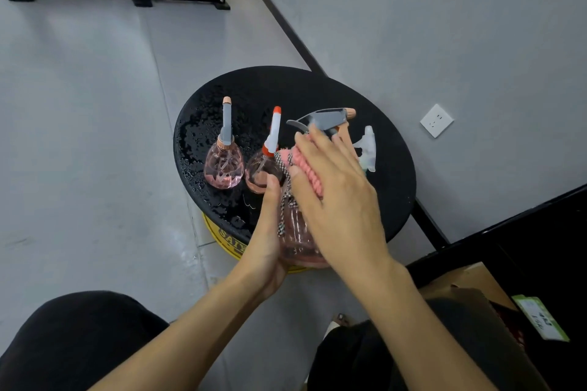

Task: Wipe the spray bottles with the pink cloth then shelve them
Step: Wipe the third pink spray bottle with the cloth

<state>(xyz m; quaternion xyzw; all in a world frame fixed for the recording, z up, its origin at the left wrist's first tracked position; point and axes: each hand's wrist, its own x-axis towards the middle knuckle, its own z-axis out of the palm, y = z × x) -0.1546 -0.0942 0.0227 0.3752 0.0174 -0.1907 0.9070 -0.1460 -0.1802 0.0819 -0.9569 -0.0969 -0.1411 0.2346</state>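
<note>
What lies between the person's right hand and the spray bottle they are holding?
The pink cloth lies under the right hand, pressed on the held bottle. The left hand grips the bottle directly.

Dim, even light; soft shadows, slight blur, wide-angle edge bending

Three clear pink, bulbous plastic spray bottles are at a round black tabletop (286,89) beaded with water. The grey-headed bottle with a peach nozzle (224,165) stands upright at the left. Just beside it, to its right, stands the white-headed bottle with an orange-red nozzle (262,173). The third bottle (297,238), grey-headed and peach-tipped, is tilted over the near edge, its body gripped by the left hand (270,244). A pink ribbed cloth with a black-and-white checked border (301,165) lies over its neck, pressed there by the right hand (336,200). Behind stands a translucent white trigger head (367,149), its bottle hidden.
</note>
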